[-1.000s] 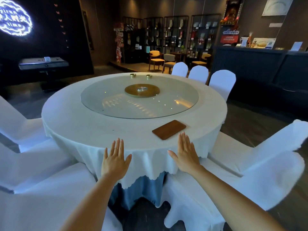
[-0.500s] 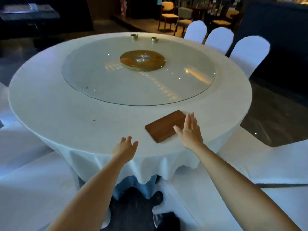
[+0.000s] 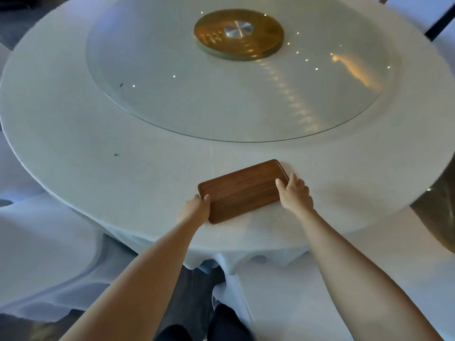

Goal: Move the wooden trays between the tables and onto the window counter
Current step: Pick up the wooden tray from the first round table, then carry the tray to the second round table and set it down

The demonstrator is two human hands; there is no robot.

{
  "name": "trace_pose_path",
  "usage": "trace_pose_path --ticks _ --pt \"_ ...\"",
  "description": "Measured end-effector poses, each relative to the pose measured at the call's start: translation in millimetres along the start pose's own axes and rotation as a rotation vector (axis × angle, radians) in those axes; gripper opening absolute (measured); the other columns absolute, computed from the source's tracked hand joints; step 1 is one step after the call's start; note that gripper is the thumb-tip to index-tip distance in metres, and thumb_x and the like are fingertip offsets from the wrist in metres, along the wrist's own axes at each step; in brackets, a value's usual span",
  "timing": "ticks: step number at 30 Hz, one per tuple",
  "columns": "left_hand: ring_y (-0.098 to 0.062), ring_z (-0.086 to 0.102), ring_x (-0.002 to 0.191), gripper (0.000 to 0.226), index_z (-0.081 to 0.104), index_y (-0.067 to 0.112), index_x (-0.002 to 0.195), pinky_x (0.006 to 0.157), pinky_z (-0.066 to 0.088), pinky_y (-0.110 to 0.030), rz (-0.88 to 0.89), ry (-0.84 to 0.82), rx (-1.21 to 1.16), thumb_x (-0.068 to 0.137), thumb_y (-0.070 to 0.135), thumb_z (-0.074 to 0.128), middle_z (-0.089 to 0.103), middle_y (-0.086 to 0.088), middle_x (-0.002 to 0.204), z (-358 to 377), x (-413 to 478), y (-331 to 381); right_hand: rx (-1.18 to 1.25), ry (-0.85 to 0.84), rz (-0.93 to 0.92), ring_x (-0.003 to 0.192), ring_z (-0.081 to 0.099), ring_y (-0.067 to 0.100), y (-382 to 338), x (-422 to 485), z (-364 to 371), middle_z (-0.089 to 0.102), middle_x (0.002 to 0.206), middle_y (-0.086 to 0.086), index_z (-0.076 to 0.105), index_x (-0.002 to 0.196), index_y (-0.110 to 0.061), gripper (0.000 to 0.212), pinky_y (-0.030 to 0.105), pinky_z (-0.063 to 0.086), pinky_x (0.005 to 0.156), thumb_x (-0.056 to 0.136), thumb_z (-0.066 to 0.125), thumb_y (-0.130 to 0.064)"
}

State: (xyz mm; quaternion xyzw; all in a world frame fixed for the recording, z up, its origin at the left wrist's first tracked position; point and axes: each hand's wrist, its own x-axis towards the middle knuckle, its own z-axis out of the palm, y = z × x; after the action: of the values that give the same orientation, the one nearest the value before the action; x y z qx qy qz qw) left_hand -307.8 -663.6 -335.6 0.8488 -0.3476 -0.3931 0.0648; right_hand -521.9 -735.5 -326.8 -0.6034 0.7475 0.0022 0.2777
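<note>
A dark rectangular wooden tray (image 3: 242, 189) lies flat and slightly askew near the front edge of a round table with a white cloth (image 3: 98, 143). My left hand (image 3: 195, 209) is closed on the tray's near left corner, thumb on top. At the tray's right end my right hand (image 3: 295, 194) grips the short edge, with its fingers curled over it. The tray still rests on the cloth.
A big glass turntable (image 3: 172, 94) with a gold hub (image 3: 238, 34) fills the middle of the table. White-covered chairs stand at the left (image 3: 49, 254) and right (image 3: 307, 303) of me. My dark shoes (image 3: 221, 321) show below, on the floor between them.
I have stepped closer and tilted my view down. Both hands, open in the air before, have come forward and closed on the two ends of the tray.
</note>
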Motion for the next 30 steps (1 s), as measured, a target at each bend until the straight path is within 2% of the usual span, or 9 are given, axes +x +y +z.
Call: trace_pose_path --ticks 4,12,15,18,21,24,28,30 --pt "-0.036 0.060 0.106 0.045 0.050 0.001 0.120 0.089 0.050 -0.040 -0.063 0.000 -0.064 0.094 0.035 0.034 0.062 -0.020 0.117 5 11 7 -0.087 -0.038 0.004 0.128 0.034 0.037 1 22 2 0.038 0.139 0.020 0.036 0.134 -0.001 0.055 0.047 0.037 0.101 0.097 0.030 -0.041" --pt "-0.034 0.060 0.108 0.059 0.047 0.000 0.124 0.089 0.049 -0.040 -0.113 0.013 -0.058 0.096 0.048 0.030 0.061 -0.019 0.119 11 19 4 -0.136 -0.075 0.057 0.124 0.043 0.040 -14 36 -3 0.044 0.136 0.023 0.034 0.132 0.001 0.055 0.045 0.039 0.099 0.097 0.029 -0.040" --pt "-0.035 0.059 0.110 0.059 0.047 0.000 0.123 0.086 0.047 -0.038 -0.117 0.064 -0.047 0.096 0.048 0.029 0.061 -0.019 0.120 2 19 -8 -0.182 -0.095 0.024 0.122 0.047 0.040 -27 30 -3 0.049 0.133 0.024 0.037 0.127 0.002 0.052 0.044 0.040 0.097 0.097 0.027 -0.039" --pt "-0.036 0.058 0.112 0.056 0.048 -0.002 0.122 0.080 0.043 -0.036 -0.117 0.138 -0.042 0.097 0.045 0.029 0.060 -0.020 0.122 -14 17 -29 -0.209 -0.093 -0.050 0.121 0.049 0.040 -48 20 2 0.052 0.131 0.025 0.039 0.126 0.002 0.045 0.043 0.041 0.097 0.099 0.027 -0.033" --pt "-0.036 0.059 0.110 0.053 0.051 -0.001 0.119 0.086 0.046 -0.038 -0.161 0.213 -0.073 0.098 0.043 0.030 0.062 -0.020 0.120 -38 14 -58 -0.235 -0.095 -0.157 0.119 0.052 0.039 -77 6 13 0.055 0.127 0.024 0.043 0.121 0.000 0.040 0.042 0.042 0.095 0.099 0.029 -0.030" --pt "-0.035 0.060 0.108 0.050 0.052 0.000 0.116 0.082 0.045 -0.037 -0.229 0.296 -0.064 0.098 0.041 0.030 0.063 -0.017 0.117 -70 -1 -93 -0.244 -0.110 -0.262 0.115 0.054 0.038 -114 -15 30 0.057 0.123 0.023 0.044 0.118 0.000 0.037 0.041 0.044 0.092 0.098 0.030 -0.028" --pt "-0.037 0.058 0.112 0.051 0.053 0.001 0.115 0.090 0.046 -0.040 -0.333 0.426 -0.128 0.097 0.044 0.033 0.061 -0.021 0.121 -114 -29 -157 -0.221 -0.148 -0.424 0.112 0.055 0.038 -174 -55 54 0.059 0.121 0.022 0.045 0.116 -0.001 0.037 0.040 0.044 0.089 0.098 0.030 -0.029" --pt "-0.036 0.058 0.110 0.050 0.054 0.000 0.111 0.090 0.047 -0.040 -0.383 0.486 -0.177 0.096 0.044 0.034 0.062 -0.020 0.119 -135 -47 -192 -0.210 -0.167 -0.523 0.110 0.056 0.038 -206 -82 66 0.060 0.119 0.021 0.046 0.115 -0.001 0.037 0.038 0.044 0.088 0.098 0.030 -0.029"
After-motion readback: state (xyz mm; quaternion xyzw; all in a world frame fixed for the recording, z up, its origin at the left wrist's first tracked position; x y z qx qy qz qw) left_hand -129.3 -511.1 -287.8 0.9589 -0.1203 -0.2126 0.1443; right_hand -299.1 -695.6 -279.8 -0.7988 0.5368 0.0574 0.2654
